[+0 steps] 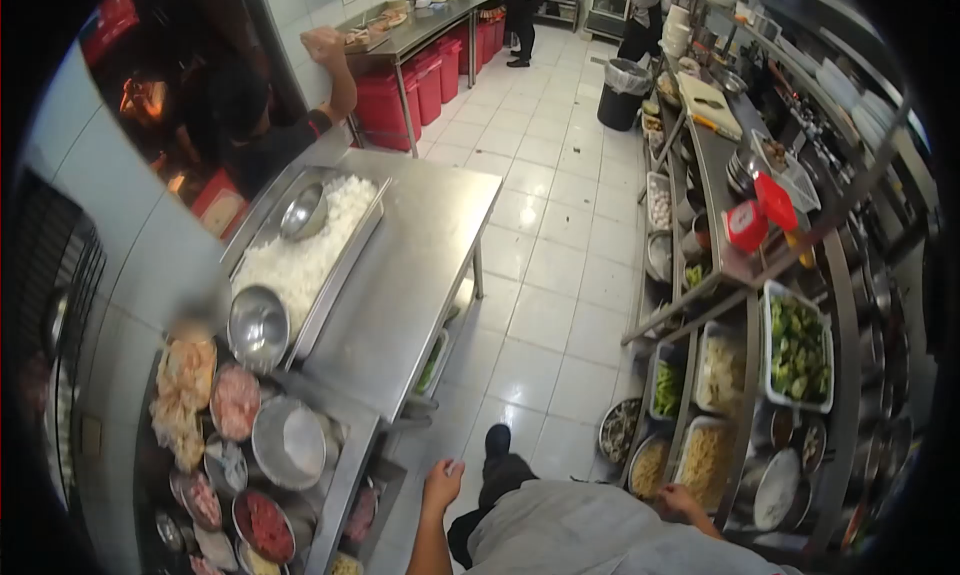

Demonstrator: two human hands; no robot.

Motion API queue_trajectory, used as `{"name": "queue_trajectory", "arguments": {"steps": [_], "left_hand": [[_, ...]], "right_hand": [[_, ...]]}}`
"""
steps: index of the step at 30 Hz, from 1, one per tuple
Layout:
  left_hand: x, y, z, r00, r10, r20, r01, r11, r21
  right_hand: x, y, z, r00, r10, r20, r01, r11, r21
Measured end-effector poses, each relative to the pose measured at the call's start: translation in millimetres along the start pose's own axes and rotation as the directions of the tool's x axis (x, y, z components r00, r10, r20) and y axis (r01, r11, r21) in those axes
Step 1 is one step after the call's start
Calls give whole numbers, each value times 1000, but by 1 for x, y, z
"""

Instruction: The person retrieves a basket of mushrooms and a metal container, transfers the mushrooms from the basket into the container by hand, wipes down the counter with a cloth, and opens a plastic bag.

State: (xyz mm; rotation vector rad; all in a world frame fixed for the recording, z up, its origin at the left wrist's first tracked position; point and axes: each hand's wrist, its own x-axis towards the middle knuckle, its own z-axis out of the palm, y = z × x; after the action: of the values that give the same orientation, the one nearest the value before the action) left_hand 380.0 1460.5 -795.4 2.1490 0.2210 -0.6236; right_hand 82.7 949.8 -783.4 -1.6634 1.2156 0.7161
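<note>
Low in the view, my left hand hangs beside the steel counter with its fingers curled and nothing visible in it. My right hand is at the lower right, in front of a tray of noodles; its fingers are curled together, and I see no object in them. Whether it touches the tray is unclear. A round bowl of noodles lies just left of that hand. Several bowls of raw meat stand left of my left hand, among them a bowl of red meat.
A steel table at left bears a rice tray. A person's raised arm is beyond it. Tiled floor runs between table and right-hand shelves. A black bin, red bins and two people stand farther back.
</note>
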Motion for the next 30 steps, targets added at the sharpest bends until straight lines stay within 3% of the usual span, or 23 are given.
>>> {"name": "queue_trajectory", "arguments": {"steps": [5, 6, 10, 15, 17, 19, 21, 25, 27, 28, 30], "left_hand": [[153, 223, -25, 889, 453, 67, -458, 874, 161], [176, 261, -26, 850, 524, 59, -525, 830, 187], [250, 380, -12, 824, 565, 48, -565, 814, 135], [300, 411, 17, 841, 537, 74, -539, 815, 214], [314, 415, 20, 859, 510, 49, -506, 831, 231], [320, 422, 17, 891, 454, 13, -444, 866, 229], [336, 443, 14, 896, 436, -82, -405, 880, 247], [410, 505, 21, 847, 463, -262, -429, 886, 178], [460, 537, 27, 823, 517, -236, -474, 853, 216], [484, 551, 30, 812, 538, -226, -492, 840, 229], [523, 576, 36, 824, 533, -194, -506, 845, 172]], "right_hand": [[24, -40, -19, 979, 156, -129, -93, 913, 398], [31, -48, -21, 988, 99, -118, -48, 926, 375], [61, -108, -24, 970, 158, -184, -102, 955, 279], [136, -194, -70, 999, -18, -37, 23, 986, 167], [183, -235, -105, 999, -43, -20, 47, 976, 214], [288, -237, -132, 998, 38, -44, -21, 941, 337], [325, -307, -180, 996, 2, -93, 43, 880, 472], [381, -450, -262, 975, -115, -188, 193, 857, 478], [391, -499, -295, 950, -233, -208, 306, 831, 464], [373, -534, -301, 945, -171, -278, 294, 813, 502], [396, -528, -314, 943, -249, -220, 323, 843, 431]]}}
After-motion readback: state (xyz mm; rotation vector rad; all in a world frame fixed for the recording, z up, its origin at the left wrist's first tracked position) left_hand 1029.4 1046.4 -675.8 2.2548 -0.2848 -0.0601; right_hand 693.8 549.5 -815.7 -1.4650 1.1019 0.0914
